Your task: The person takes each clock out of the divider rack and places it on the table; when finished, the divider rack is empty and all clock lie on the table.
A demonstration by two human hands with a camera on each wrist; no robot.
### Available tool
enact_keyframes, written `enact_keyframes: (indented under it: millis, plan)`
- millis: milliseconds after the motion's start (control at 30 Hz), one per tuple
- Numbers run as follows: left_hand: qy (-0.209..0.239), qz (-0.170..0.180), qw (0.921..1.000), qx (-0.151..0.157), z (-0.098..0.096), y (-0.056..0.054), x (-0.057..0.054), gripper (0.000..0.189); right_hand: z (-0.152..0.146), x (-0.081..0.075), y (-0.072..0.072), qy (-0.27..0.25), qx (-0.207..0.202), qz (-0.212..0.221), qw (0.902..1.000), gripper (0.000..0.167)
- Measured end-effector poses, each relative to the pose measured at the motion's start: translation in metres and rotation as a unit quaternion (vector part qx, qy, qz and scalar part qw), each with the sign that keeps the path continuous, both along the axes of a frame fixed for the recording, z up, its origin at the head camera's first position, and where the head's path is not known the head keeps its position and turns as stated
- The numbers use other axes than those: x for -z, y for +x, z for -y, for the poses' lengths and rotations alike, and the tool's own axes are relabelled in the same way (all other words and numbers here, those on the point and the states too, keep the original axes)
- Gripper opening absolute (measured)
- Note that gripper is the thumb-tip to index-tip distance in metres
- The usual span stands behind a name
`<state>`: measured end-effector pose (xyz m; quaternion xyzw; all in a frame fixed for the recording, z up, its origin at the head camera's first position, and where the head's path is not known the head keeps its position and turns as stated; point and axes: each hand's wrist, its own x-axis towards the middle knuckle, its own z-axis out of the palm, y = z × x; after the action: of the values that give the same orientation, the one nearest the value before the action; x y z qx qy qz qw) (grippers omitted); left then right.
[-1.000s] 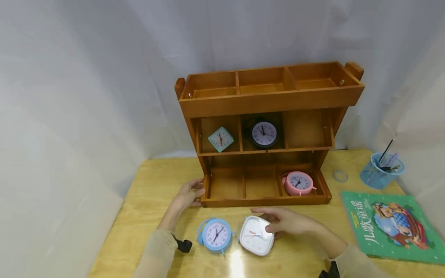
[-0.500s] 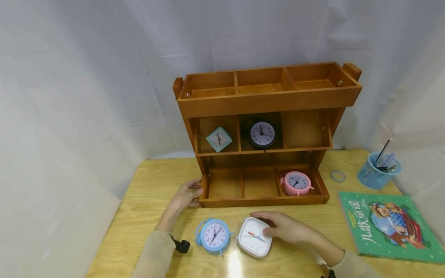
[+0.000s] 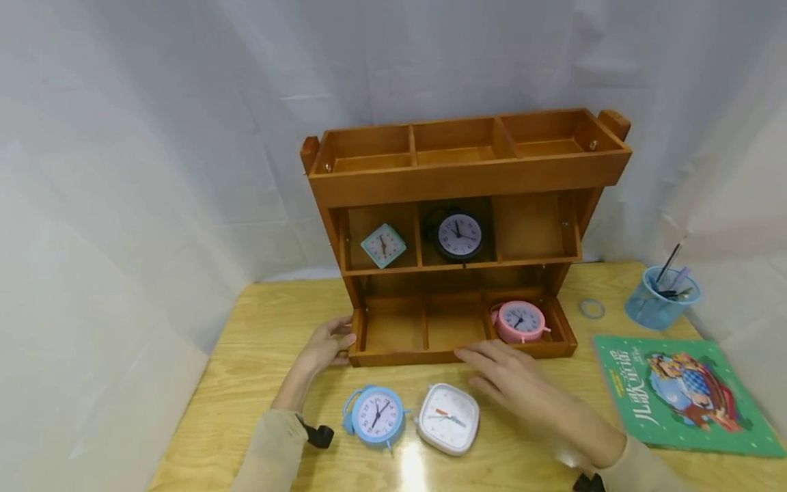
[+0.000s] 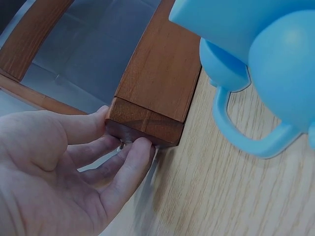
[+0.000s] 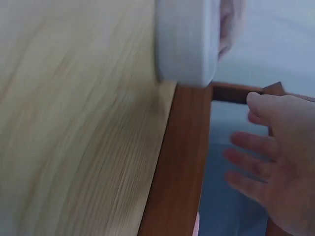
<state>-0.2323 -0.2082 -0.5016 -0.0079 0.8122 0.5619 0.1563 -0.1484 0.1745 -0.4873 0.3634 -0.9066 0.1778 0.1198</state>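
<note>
A brown wooden shelf [image 3: 467, 179] with divided tiers stands on the table. My left hand [image 3: 325, 345] holds its lower left corner, the thumb and curled fingertips against the wooden end [image 4: 147, 123]. My right hand [image 3: 507, 374] hovers by the bottom tier's front edge, fingers apart and holding nothing. A blue alarm clock [image 3: 377, 415] and a white squarish alarm clock [image 3: 449, 418] lie on the table in front, faces up. The bottom right compartment has a pink alarm clock [image 3: 520, 321]. On the middle tier are a small turquoise square clock [image 3: 383, 245] and a black round clock [image 3: 458, 235].
At the right lies a green picture book [image 3: 682, 393]. Behind it stands a blue pen cup [image 3: 660, 301] with pens, and a flat ring [image 3: 592, 309] lies beside the shelf. White sheeting [image 3: 184, 171] hangs behind and beside the table [image 3: 264, 328].
My right hand has left the white alarm clock and moved forward to the shelf's bottom edge. The white clock remains on the table. My left hand keeps its place on the corner.
</note>
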Motion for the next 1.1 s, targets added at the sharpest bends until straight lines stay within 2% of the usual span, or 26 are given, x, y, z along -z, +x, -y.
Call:
enact_keyframes:
  millis: [67,100,133,200,267,367,467,567,767,1100]
  plan:
    - [0.001,0.001,1.0,0.0,0.0,0.0,0.0,0.055,-0.008,0.006,-0.008,0.031,0.009,-0.103,0.9942,0.049]
    - [0.001,0.001,1.0,0.002,0.001,0.0,0.0,0.055,-0.013,0.009,-0.013,0.043,0.018,-0.14,0.9891,0.054]
    - [0.003,0.004,1.0,0.001,0.001,0.0,0.0,0.055,-0.018,0.013,-0.017,0.053,0.032,-0.166,0.9842,0.06]
    - [0.004,0.004,1.0,0.004,0.002,0.0,0.001,0.055,-0.027,0.02,-0.029,0.068,0.072,-0.181,0.9785,0.069]
    - [0.004,0.001,1.0,0.004,0.003,0.0,0.0,0.055,-0.036,0.024,-0.042,0.08,0.121,-0.164,0.9757,0.069]
    - [0.005,-0.005,1.0,0.003,0.003,-0.001,-0.002,0.055,-0.044,0.027,-0.061,0.078,0.189,-0.103,0.9735,0.069]
    - [0.005,-0.005,1.0,0.005,0.003,0.0,-0.003,0.055,-0.048,0.027,-0.072,0.066,0.228,-0.045,0.9704,0.074]
    - [0.006,-0.005,0.9999,0.009,0.001,0.001,-0.002,0.056,-0.049,0.028,-0.073,0.054,0.244,-0.018,0.9682,0.075]
    - [0.008,-0.005,0.9999,0.01,-0.001,0.002,0.0,0.054,-0.048,0.032,-0.071,0.038,0.257,-0.032,0.9652,0.068]
    - [0.005,-0.002,1.0,0.005,-0.001,0.002,-0.001,0.053,-0.048,0.032,-0.077,0.04,0.271,-0.016,0.9615,0.066]
